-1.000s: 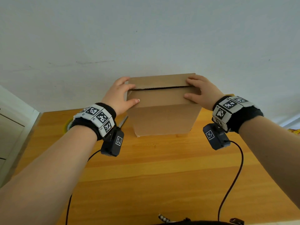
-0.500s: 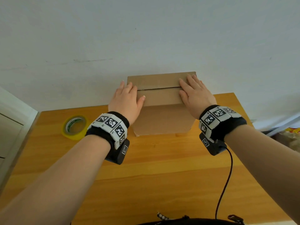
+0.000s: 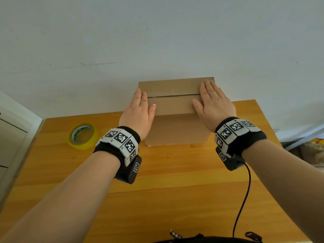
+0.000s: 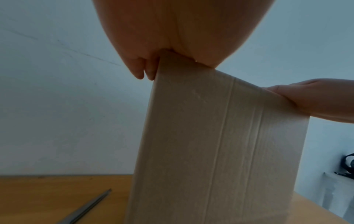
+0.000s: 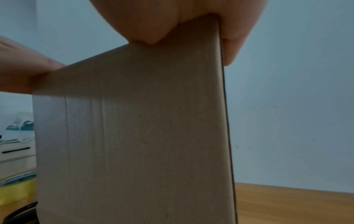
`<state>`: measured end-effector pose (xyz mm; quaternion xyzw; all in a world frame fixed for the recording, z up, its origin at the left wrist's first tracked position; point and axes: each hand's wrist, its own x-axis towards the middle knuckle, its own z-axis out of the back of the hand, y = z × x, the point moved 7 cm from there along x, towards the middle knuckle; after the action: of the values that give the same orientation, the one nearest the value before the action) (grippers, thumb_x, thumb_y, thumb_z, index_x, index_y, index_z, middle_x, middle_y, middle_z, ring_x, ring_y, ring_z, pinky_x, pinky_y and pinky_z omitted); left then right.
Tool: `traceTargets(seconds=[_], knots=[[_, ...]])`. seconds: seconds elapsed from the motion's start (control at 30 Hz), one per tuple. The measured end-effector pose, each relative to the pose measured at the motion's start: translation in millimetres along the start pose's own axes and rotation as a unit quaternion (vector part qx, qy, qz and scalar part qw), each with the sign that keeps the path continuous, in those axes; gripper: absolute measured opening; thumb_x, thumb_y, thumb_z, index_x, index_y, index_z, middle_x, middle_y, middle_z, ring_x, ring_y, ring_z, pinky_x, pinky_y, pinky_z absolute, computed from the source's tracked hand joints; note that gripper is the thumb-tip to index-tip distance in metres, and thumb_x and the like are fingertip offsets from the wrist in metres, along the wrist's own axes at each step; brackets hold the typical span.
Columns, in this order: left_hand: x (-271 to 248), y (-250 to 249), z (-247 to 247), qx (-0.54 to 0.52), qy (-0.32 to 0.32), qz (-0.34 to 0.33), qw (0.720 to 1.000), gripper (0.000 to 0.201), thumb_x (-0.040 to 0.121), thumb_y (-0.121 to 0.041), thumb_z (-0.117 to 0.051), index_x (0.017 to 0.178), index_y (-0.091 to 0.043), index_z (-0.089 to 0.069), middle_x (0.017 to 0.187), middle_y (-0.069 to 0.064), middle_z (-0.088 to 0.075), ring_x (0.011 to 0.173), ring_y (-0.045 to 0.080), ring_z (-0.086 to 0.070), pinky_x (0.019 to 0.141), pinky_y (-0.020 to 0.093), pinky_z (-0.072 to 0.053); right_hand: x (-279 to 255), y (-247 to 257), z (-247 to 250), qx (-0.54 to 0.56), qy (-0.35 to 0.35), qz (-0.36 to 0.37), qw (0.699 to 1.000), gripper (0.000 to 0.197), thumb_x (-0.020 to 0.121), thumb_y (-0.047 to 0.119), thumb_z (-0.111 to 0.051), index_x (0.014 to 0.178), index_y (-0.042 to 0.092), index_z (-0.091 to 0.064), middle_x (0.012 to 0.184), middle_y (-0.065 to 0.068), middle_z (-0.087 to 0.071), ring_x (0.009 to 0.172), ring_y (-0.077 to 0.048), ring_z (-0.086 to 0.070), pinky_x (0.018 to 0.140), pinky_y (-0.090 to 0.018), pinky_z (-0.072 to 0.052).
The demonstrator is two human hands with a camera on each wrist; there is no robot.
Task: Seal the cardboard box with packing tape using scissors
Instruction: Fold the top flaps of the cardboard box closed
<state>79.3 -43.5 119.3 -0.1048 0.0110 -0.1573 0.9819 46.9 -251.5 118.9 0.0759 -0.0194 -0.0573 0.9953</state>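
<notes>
So you've got both palms flat on top of the cardboard box, which stands at the far edge of the wooden table against the wall. Your left hand presses its left end, fingers straight; your right hand covers the right end, fingers spread. Tape roll lies left; what looks like scissor blades lie near the box.

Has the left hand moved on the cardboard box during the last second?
Yes. The left hand went from gripping the cardboard box corner to lying flat.
</notes>
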Motion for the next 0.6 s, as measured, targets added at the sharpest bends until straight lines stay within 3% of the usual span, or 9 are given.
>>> traceTargets(seconds=[0.23,0.43,0.6], knots=[[2,0,-1,0.002,0.008,-0.004,1.000,0.058,0.100,-0.041,-0.016,0.149,-0.010,-0.010,0.158,0.007,0.004,0.146,0.017,-0.004,0.115,0.028,-0.015,2,0,1,-0.002,-0.005,0.002,1.000,0.063,0.097,0.046,-0.013,0.148,0.010,-0.009,0.157,-0.006,-0.005,0.145,-0.016,-0.001,0.119,-0.031,-0.002],[1,0,-2,0.010,0.017,0.002,1.000,0.060,0.099,-0.043,-0.015,0.149,-0.010,-0.007,0.158,0.008,0.004,0.146,0.020,-0.003,0.119,0.034,-0.010,0,0,3,0.008,-0.015,0.000,1.000,0.063,0.096,0.048,-0.016,0.149,0.014,-0.009,0.157,-0.003,-0.007,0.145,-0.015,-0.002,0.119,-0.034,-0.004],[1,1,2,0.010,0.003,0.015,1.000,0.061,0.099,-0.044,-0.017,0.150,-0.012,-0.005,0.158,0.008,0.004,0.146,0.021,-0.003,0.119,0.039,-0.011,-2,3,11,-0.007,-0.026,0.005,1.000,0.061,0.096,0.048,-0.016,0.148,0.016,-0.013,0.157,-0.001,-0.012,0.145,-0.016,-0.002,0.118,-0.038,0.001]])
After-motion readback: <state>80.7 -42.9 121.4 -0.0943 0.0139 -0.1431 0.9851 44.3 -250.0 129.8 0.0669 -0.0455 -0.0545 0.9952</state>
